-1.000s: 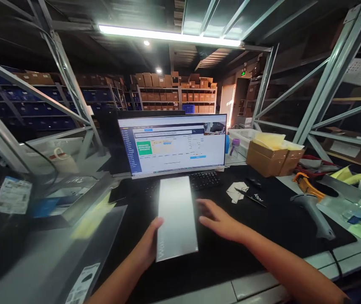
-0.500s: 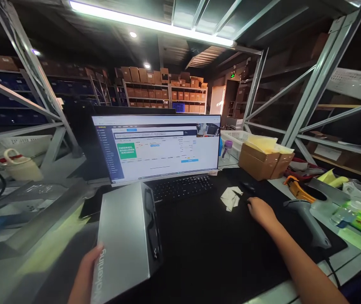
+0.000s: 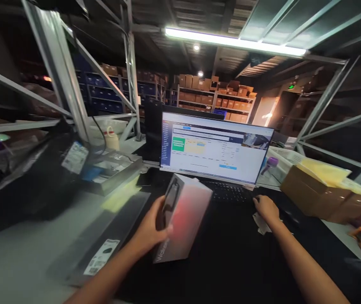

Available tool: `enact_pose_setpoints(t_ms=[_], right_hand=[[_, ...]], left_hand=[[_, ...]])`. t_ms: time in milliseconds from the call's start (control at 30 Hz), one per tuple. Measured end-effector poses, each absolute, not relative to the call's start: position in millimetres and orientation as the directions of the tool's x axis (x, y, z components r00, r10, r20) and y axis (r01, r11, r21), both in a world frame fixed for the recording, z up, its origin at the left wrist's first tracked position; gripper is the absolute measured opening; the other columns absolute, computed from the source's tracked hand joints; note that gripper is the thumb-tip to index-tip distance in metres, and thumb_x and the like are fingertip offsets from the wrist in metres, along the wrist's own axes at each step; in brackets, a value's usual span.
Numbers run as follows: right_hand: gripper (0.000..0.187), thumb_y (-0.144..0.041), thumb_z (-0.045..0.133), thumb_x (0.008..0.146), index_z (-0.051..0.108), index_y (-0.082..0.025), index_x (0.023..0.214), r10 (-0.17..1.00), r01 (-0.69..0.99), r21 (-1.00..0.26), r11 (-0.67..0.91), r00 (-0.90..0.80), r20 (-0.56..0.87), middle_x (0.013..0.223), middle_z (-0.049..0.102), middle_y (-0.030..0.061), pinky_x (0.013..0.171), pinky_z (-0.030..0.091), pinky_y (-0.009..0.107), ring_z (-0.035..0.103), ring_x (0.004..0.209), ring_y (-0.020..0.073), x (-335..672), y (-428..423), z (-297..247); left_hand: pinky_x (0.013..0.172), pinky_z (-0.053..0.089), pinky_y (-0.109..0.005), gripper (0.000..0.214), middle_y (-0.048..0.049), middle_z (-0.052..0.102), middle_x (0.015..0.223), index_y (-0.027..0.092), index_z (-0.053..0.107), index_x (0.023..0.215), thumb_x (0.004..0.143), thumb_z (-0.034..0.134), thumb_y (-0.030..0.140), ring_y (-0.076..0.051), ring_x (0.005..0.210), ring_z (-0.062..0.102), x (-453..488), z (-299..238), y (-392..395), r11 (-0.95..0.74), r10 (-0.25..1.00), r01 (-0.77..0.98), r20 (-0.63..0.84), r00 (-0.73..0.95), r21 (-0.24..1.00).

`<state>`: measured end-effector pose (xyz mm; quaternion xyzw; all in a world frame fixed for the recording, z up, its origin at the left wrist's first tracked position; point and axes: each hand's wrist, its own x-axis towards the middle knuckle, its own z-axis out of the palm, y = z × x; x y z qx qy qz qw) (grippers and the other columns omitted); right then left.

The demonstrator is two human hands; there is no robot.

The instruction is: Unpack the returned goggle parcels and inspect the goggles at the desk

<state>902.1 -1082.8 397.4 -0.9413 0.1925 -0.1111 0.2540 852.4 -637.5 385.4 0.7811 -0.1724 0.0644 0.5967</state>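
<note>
My left hand is wrapped round a long grey product box and holds it lifted and tilted above the black desk mat. A reddish glow falls on the box's upper face. My right hand rests on the mat just in front of the black keyboard, fingers curled down beside a crumpled white paper; whether anything lies under it is hidden. The lit monitor stands behind both hands.
Open cardboard boxes with yellow sheets stand at the right. A flat clear-wrapped package with a label lies left of the mat, near a black bag and a grey tray. Metal rack posts frame the desk.
My left hand has lifted the grey box off the mat and swung it to the middle. My right hand left the box and went right, in front of the keyboard. The view turned left.
</note>
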Motion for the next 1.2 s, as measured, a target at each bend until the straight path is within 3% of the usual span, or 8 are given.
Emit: enact_pose_setpoints(t_ms=[67, 133, 200, 300, 400, 467, 733, 1200], right_hand=[[0.028, -0.036, 0.058, 0.096, 0.069, -0.015, 0.110, -0.311, -0.176, -0.609, -0.773, 0.942, 0.123, 0.120, 0.066, 0.0167, 0.101, 0.046, 0.047, 0.060, 0.117, 0.0310, 886.9, -1066.2, 407.2], [0.037, -0.045, 0.050, 0.098, 0.067, -0.019, 0.119, -0.180, -0.043, -0.710, -0.703, 0.977, 0.119, 0.120, 0.068, 0.0140, 0.092, 0.052, 0.041, 0.065, 0.109, 0.0277, 863.8, -1044.9, 413.8], [0.050, -0.059, 0.043, 0.097, 0.063, -0.022, 0.124, -0.030, 0.067, -0.835, -0.547, 0.995, 0.099, 0.117, 0.069, 0.0110, 0.080, 0.056, 0.036, 0.068, 0.098, 0.0235, 837.8, -1020.6, 414.9], [0.060, -0.074, 0.056, 0.084, 0.060, -0.020, 0.110, 0.195, 0.089, -0.975, -0.205, 0.980, 0.048, 0.093, 0.067, 0.0065, 0.063, 0.052, 0.030, 0.065, 0.076, 0.0184, 806.7, -987.6, 405.3], [0.057, -0.077, 0.059, 0.080, 0.051, -0.020, 0.081, 0.244, 0.029, -0.990, -0.139, 0.970, -0.006, 0.062, 0.050, -0.0047, 0.051, 0.040, 0.023, 0.047, 0.052, 0.0101, 794.4, -969.2, 386.5], [0.060, -0.078, 0.056, 0.080, 0.045, -0.021, 0.070, 0.235, 0.011, -0.989, -0.151, 0.972, -0.025, 0.055, 0.044, -0.0064, 0.049, 0.034, 0.023, 0.039, 0.047, 0.0081, 795.4, -965.9, 373.4], [0.052, -0.065, 0.073, 0.068, 0.048, -0.020, 0.059, 0.214, -0.109, -0.969, -0.223, 0.964, -0.158, 0.048, 0.050, -0.0052, 0.048, 0.032, 0.023, 0.045, 0.042, 0.0100, 807.5, -1005.9, 352.2], [0.044, -0.054, 0.072, 0.076, 0.053, -0.018, 0.059, 0.143, -0.166, -0.943, -0.287, 0.966, -0.214, 0.052, 0.054, -0.0024, 0.054, 0.034, 0.024, 0.048, 0.050, 0.0115, 784.1, -1097.0, 354.5]], left_hand=[[0.111, 0.038, -0.051, 0.099, -0.0148, 0.049, 0.144, 0.020, 0.036, 0.143, 0.054, 0.075, 0.040, -0.037, 0.131, 0.048, 847.4, 399.8, -638.6, -0.492, -0.280, -0.493, 0.406, 0.870, 0.717], [0.105, 0.043, -0.048, 0.095, -0.0109, 0.054, 0.137, 0.025, 0.039, 0.140, 0.052, 0.076, 0.034, -0.035, 0.123, 0.054, 841.1, 415.3, -645.6, -0.617, -0.411, -0.596, 0.436, 0.800, 0.513], [0.101, 0.045, -0.046, 0.092, -0.0086, 0.058, 0.131, 0.027, 0.041, 0.138, 0.052, 0.075, 0.032, -0.032, 0.117, 0.056, 836.3, 427.5, -656.3, -0.633, -0.532, -0.681, 0.433, 0.728, 0.368], [0.104, 0.043, -0.045, 0.095, -0.0092, 0.057, 0.132, 0.025, 0.038, 0.140, 0.052, 0.075, 0.032, -0.032, 0.118, 0.056, 833.4, 437.5, -672.0, -0.606, -0.642, -0.748, 0.389, 0.661, 0.271], [0.102, 0.045, -0.044, 0.097, -0.0099, 0.059, 0.130, 0.022, 0.041, 0.139, 0.051, 0.078, 0.036, -0.032, 0.115, 0.057, 833.0, 441.5, -681.6, -0.602, -0.699, -0.755, 0.285, 0.656, 0.259], [0.102, 0.046, -0.044, 0.099, -0.0101, 0.060, 0.130, 0.021, 0.042, 0.141, 0.051, 0.080, 0.039, -0.032, 0.115, 0.058, 833.6, 442.3, -684.7, -0.619, -0.715, -0.740, 0.200, 0.670, 0.263], [0.110, 0.041, -0.046, 0.096, -0.0129, 0.053, 0.142, 0.020, 0.044, 0.144, 0.057, 0.078, 0.040, -0.035, 0.128, 0.052, 845.8, 429.9, -684.0, -0.666, -0.696, -0.666, 0.041, 0.717, 0.336], [0.111, 0.040, -0.046, 0.098, -0.0112, 0.050, 0.143, 0.024, 0.041, 0.145, 0.057, 0.082, 0.038, -0.034, 0.130, 0.049, 850.3, 422.0, -672.4, -0.621, -0.712, -0.648, 0.027, 0.701, 0.441]])
